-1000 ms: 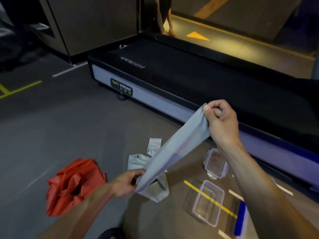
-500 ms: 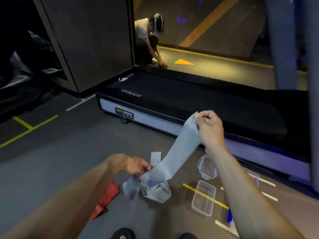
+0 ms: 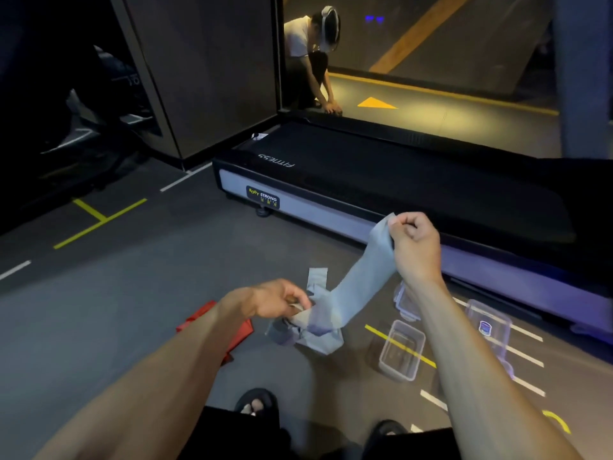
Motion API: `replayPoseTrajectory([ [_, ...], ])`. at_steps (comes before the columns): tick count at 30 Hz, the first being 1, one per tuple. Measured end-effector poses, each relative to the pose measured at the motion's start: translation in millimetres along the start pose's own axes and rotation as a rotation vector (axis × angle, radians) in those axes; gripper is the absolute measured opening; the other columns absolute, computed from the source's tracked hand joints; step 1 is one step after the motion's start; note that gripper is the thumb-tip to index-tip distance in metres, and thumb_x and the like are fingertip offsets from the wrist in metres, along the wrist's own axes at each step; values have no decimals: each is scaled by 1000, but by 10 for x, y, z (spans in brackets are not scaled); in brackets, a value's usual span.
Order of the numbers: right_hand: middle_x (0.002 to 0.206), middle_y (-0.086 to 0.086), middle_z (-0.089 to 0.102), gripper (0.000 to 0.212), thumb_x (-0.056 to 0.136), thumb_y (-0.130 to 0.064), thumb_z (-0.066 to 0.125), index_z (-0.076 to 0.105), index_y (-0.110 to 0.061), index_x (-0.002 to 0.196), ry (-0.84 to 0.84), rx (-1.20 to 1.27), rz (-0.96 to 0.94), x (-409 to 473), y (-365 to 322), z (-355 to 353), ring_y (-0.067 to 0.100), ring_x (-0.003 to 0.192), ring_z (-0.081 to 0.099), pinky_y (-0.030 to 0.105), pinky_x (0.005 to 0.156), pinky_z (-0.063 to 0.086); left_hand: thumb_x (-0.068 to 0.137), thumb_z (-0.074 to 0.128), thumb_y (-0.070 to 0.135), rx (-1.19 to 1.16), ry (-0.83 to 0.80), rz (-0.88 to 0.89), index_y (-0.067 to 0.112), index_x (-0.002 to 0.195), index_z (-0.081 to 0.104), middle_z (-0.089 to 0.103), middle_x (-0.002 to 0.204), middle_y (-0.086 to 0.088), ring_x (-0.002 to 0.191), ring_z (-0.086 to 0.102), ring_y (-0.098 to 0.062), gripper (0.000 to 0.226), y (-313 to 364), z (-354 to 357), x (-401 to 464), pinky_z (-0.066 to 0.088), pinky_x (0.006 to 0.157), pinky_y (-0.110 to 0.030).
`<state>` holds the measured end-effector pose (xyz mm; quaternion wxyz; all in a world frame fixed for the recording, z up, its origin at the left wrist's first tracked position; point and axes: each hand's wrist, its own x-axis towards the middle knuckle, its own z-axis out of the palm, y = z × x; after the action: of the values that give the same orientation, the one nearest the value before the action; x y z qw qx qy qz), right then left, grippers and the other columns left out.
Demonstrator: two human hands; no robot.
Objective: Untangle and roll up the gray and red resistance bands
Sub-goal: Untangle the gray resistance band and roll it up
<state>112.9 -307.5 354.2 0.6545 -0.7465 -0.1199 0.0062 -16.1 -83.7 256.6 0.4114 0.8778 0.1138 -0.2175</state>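
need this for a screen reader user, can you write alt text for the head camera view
A person's right hand pinches one end of a gray resistance band and lifts it, while the left hand grips it lower down near its tangled heap on the gym floor. A red resistance band lies partly hidden behind the left forearm; clear plastic containers sit beside a treadmill.

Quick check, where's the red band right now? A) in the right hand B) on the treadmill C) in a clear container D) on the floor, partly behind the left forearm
D: the red band lies on the floor, partly hidden by the left forearm, while both the left hand and the right hand hold the gray band.
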Motion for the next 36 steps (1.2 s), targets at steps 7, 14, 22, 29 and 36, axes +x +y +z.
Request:
replayPoseTrajectory([
  [7, 74, -8, 59, 12, 99, -15, 63, 59, -21, 89, 228, 156, -30, 141, -211, -168, -3, 60, 51, 19, 64, 43, 86, 60, -8, 260, -71, 13, 9, 120, 66, 65, 97, 2, 89, 56, -11, 38, 47, -17, -235, 40, 64, -6],
  [14, 71, -10, 58, 15, 100, -16, 62, 57, -22, 88, 283, 196, 36, 134, -259, -218, -5, 58, 50, 18, 64, 43, 77, 78, 28, 160, -48, -26, 38, 126, 46, 58, 116, 12, 105, 56, -10, 59, 7, -99, -311, 44, 80, -15],
  [22, 61, -12, 56, 9, 99, -11, 61, 61, -12, 91, -159, -44, -102, -94, -310, -36, 4, 59, 44, 21, 56, 35, 93, 58, 0, 375, -141, -3, 26, 121, 71, 64, 112, 11, 94, 55, -6, 41, 190, -140, -299, 42, 78, -15],
  [29, 65, -4, 58, 11, 100, -20, 64, 60, -18, 90, -480, -239, -255, -176, -372, 104, 8, 63, 47, 27, 64, 38, 93, 71, 4, -441, 485, 501, 16, 117, 66, 72, 115, 0, 106, 67, -6, 27, 765, -372, -409, 50, 97, -19],
  [36, 80, -16, 65, 7, 98, -11, 67, 64, -13, 92, -563, -211, -342, -264, -442, 155, 3, 81, 63, 18, 77, 47, 90, 74, 9, -584, 499, 541, -2, 116, 70, 75, 109, -18, 98, 70, -17, 28, 887, -350, -462, 57, 90, -28],
])
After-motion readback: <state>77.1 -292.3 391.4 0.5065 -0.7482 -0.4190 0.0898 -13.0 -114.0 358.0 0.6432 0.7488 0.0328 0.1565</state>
